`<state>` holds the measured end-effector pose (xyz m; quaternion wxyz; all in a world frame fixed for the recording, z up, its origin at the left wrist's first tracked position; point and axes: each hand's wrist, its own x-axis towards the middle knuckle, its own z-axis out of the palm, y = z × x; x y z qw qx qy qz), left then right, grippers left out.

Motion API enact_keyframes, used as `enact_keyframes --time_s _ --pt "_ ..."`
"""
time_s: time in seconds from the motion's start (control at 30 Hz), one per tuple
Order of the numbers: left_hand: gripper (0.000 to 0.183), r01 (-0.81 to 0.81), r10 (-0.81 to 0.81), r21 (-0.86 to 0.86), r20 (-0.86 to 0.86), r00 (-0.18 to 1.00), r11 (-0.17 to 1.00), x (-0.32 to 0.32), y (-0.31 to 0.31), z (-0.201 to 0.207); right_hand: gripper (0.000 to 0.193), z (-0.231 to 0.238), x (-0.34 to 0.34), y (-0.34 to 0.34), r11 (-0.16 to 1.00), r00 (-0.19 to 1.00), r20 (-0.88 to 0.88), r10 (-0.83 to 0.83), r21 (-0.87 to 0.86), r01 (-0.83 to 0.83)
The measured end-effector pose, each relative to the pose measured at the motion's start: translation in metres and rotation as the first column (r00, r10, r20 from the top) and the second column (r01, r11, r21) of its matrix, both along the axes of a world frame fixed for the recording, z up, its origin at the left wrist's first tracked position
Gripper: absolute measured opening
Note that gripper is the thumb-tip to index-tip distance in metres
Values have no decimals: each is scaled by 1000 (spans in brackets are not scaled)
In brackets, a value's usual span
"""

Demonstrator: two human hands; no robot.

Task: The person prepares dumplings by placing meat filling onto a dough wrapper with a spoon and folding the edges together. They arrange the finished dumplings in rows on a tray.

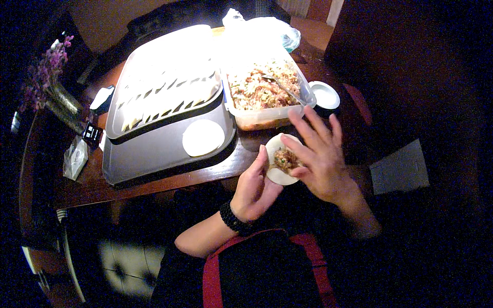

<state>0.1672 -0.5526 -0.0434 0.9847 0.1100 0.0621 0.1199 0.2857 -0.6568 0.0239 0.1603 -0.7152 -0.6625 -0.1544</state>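
The round dough wrapper point(277, 177) lies in your left hand point(254, 194), just off the table's near edge, with a lump of meat filling point(283, 160) on it. That hand cups it, thumb up along its rim; your right hand point(322, 167) is spread wide above its right side, and you cannot tell whether those fingertips touch it. Beyond, the dark wooden table point(251, 153) shines under a glare. Nearest on it, a grey tray point(154, 161) bears a white disc point(203, 137), too bright to read closely. A second tray point(114, 126), partly overlapping the first, holds pale pieces in rows, its far part washed out. To its right, a clear tub point(272, 113) holds more filling with a spoon point(288, 89) resting in it; just beside stands a small white dish point(324, 94). A plastic bag point(291, 38) sits behind the tub. At your far left, purple flowers point(57, 57) rise from a vase point(65, 108), near a clear packet point(77, 158). Around you the room is dim, with a tufted seat point(127, 267) below the table's left side and a pale panel point(400, 167) at lower right.
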Motion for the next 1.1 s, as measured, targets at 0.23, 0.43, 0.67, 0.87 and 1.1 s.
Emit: enact_keyframes --time_s 0.23,0.43,0.67,0.87,1.1 --pt "49 -35 30 60 78 996 998 -11 0 12 53 -11 -25 6 987 989 20 150 -66 -148" --pt "49 -17 22 -66 79 997 998 -13 13 12 49 -13 -14 -16 976 975 66 212 -63 -208" --pt "49 -22 33 -123 90 995 992 -16 18 13 49 -6 12 -27 986 987 43 154 55 -156" --pt "46 -38 41 -60 45 998 997 -19 19 14 39 -9 18 -19 986 990 -17 141 94 -139" --pt "46 -35 36 -26 19 999 999 -21 22 10 38 -14 20 -10 982 990 -9 143 124 -140"
